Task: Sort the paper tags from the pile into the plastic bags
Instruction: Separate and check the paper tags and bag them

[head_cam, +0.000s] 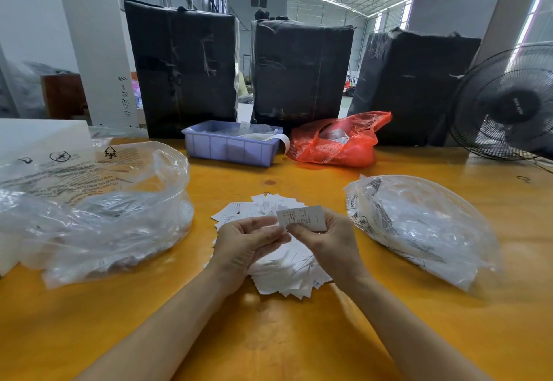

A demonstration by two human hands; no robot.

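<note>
- Both hands meet over the middle of the counter (299,335): right hand (324,238) pinches one paper tag (302,218) between thumb and fingers, holding it up just above the pile.
- Left hand (247,240) curls loosely, its fingertips touching the lower left edge of that same tag.
- One tag held: a small white rectangle, flat and stiff-looking, with tiny print too small to read.
- One pile of tags (281,273) lies under the hands, a loose fan of many thin white slips with overlapping corners; too many to count.
- Two clear plastic bags flank the pile: left bag (98,213) at nine o'clock, crinkled, mouth gaping, printed warnings on the film; right bag (425,225) at three o'clock, a glossy rounded mound with white slips inside.
- Counter surface: smooth, shiny orange-yellow wood.
- At twelve o'clock, one rectangular lilac plastic bin (230,145) with ribbed walls, and beside it one rumpled red plastic bag (338,141).
- Behind them, three tall blocks wrapped in black film (299,72).
- At two o'clock, one black wire-caged fan (508,105).
</note>
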